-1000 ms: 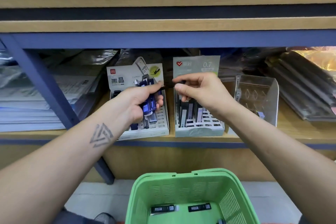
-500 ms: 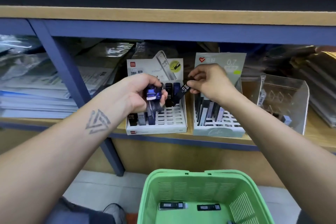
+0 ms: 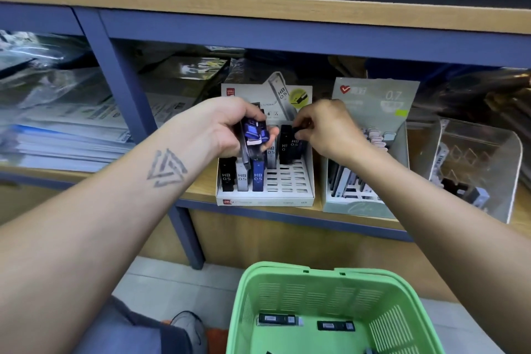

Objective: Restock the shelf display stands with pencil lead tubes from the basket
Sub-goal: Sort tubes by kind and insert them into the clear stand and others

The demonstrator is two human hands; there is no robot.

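Note:
My left hand (image 3: 221,126) grips a bundle of blue, black and grey lead tubes (image 3: 254,135) above the white HB 0.5 display stand (image 3: 287,195) on the shelf. My right hand (image 3: 327,129) pinches the top of a black lead tube (image 3: 296,145) standing in a back slot of that stand, beside another black tube (image 3: 284,146). Three tubes (image 3: 242,177) stand in the front row. A grey-green 0.7 stand (image 3: 359,207) with several tubes sits to the right. Below, the green basket (image 3: 324,293) holds two black tubes (image 3: 335,325) on its floor.
A clear acrylic holder (image 3: 482,169) with a few tubes stands at the far right of the wooden shelf (image 3: 201,190). A blue steel upright (image 3: 129,100) divides the bay; wrapped paper stacks (image 3: 66,129) lie left of it. My shoe (image 3: 186,327) shows by the basket.
The view has tilted down and drawn closer. My right hand has carried the black tube left from near the 0.7 stand and lowered it into a back slot of the white stand. The left hand keeps its bundle.

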